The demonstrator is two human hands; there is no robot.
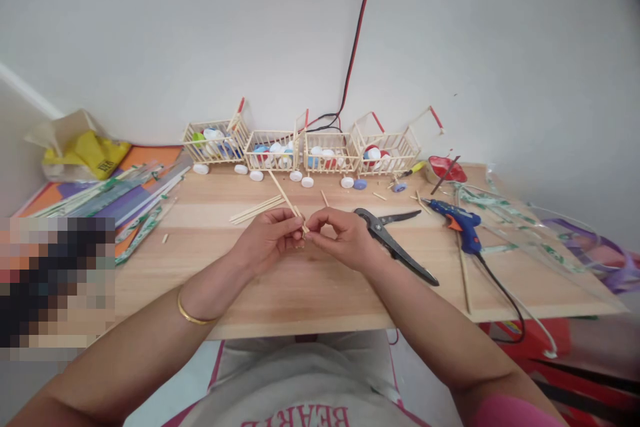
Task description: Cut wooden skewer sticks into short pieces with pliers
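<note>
Over the middle of the wooden table, my left hand (273, 237) grips thin wooden sticks (283, 192), one of them long and slanting up to the left. My right hand (340, 237) pinches the lower end of these sticks, its thumb and forefinger pressed together close to the left fingertips. How the short pieces there are joined is too small to tell. Just beyond my left hand lie several loose sticks (257, 209). Right of my right hand rest black-handled cutters (397, 250), jaws apart, and farther right a blue glue gun (457, 221) on its side.
Several small stick-built carts (273, 152) holding coloured caps line the back by the wall. Plastic-wrapped stick bundles (145, 213) and a yellow bag (87, 155) lie left. A red lid-like piece (447, 169) sits back right. The glue gun's cord (505, 290) runs over the table's front edge.
</note>
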